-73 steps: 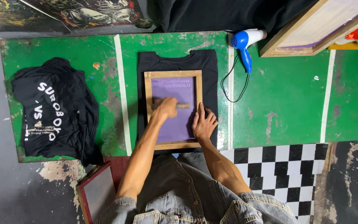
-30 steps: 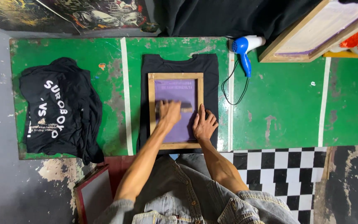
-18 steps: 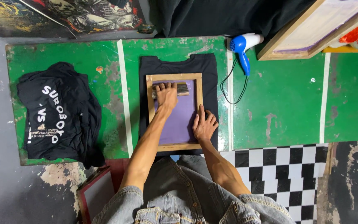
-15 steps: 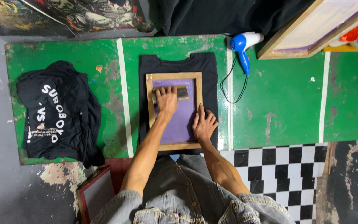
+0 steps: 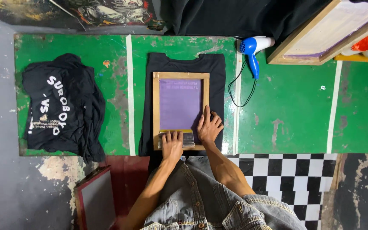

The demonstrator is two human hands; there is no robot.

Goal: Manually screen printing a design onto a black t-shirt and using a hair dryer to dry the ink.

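Note:
A wooden-framed printing screen [image 5: 155, 106] with purple mesh lies on a flat black T-shirt [image 5: 216, 72] spread on the green board [image 5: 290, 110]. My left hand [image 5: 172, 144] grips a squeegee [image 5: 188, 139] at the near end of the screen, against the frame's bottom bar. My right hand [image 5: 209, 126] presses flat on the screen's right frame edge, fingers spread, holding it down.
A pile of printed black T-shirts [image 5: 62, 108] lies on the board's left side. A blue and white hair dryer [image 5: 252, 47] with its cord sits to the right of the shirt. Another wooden screen [image 5: 320, 34] leans at top right; a red-framed one [image 5: 94, 200] rests at bottom left.
My left hand has dragged the squeegee from the far end of the screen down to the near end. My right hand has stayed on the frame's right edge.

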